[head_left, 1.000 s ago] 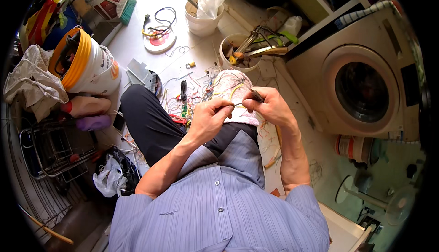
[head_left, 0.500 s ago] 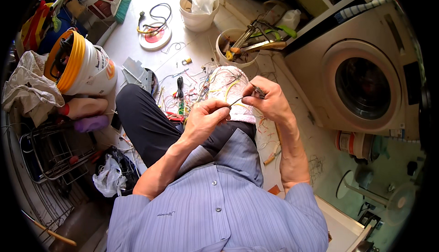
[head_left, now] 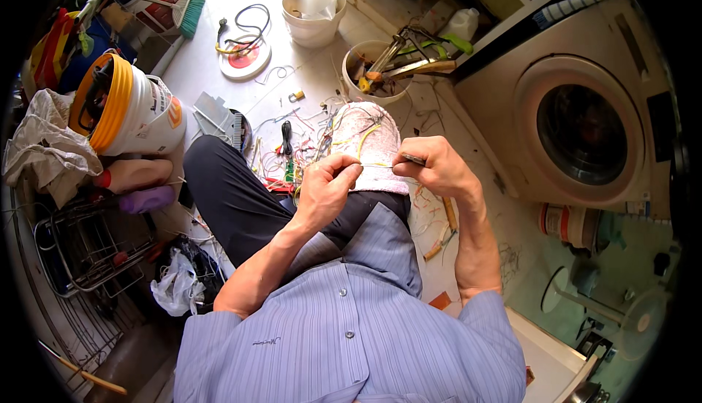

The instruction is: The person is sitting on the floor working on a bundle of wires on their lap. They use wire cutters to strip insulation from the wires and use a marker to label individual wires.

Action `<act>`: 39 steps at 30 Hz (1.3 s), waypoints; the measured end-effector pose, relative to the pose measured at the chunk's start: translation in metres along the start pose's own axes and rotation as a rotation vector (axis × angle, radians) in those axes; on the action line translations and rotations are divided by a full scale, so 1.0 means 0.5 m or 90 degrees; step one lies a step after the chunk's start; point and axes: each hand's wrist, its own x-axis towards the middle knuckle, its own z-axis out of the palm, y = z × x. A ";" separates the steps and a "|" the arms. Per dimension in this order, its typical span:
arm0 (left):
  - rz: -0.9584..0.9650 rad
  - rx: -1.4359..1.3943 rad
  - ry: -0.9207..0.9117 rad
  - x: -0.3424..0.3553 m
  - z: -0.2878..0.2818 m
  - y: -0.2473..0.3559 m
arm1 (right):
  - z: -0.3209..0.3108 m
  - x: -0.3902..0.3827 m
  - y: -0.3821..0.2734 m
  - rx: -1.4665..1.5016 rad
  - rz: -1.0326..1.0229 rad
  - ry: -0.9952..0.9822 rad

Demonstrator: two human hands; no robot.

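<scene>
Wire (head_left: 376, 165): one, thin, pale along the visible stretch; drawn nearly straight between left hand (head_left: 327, 189) and right hand (head_left: 442, 170).
Wire, handling: probably very light, springy yet easily bent; apt to roll or slip between bare fingertips; by judgement, liable to nick or snap under a sharp bend.
Wire, hold: best pinched at both ends of the visible stretch, thumb against forefinger, middle left free.
Wire, place: in the gap between the two hands, touching left fingertips and reaching right thumb; above pink cloth (head_left: 386, 143), closer to its near edge than its far edge.
Left hand: thumb and forefinger pinched on wire's left visible end; remaining fingers curled.
Right hand: curled round dark slim tool (head_left: 414, 160), exact kind unclear; thumb side at wire's right visible end; wire pressed to tool or to thumb, cannot tell.
Pink cloth: fluffy, draped over right knee; yellow wire (head_left: 363, 141) lying across it.
Wire scraps (head_left: 311, 132): many-coloured tangle on floor (head_left: 307, 70), off the cloth's left edge; black cable bundle (head_left: 287, 134) among them.
Farther out, on floor: small padlock (head_left: 296, 96), beyond the cloth's far left corner; tool bucket (head_left: 346, 74), just past the cloth's far edge.
</scene>
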 end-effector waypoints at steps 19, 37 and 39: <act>-0.121 -0.224 -0.157 -0.005 0.010 0.015 | 0.074 0.032 0.071 -0.170 -0.161 0.191; -0.010 -0.032 -0.105 -0.008 0.011 0.019 | 0.105 -0.010 0.002 -0.019 -0.159 0.250; 0.000 -0.007 -0.080 -0.012 0.009 0.020 | 0.113 -0.014 0.011 0.048 -0.122 0.308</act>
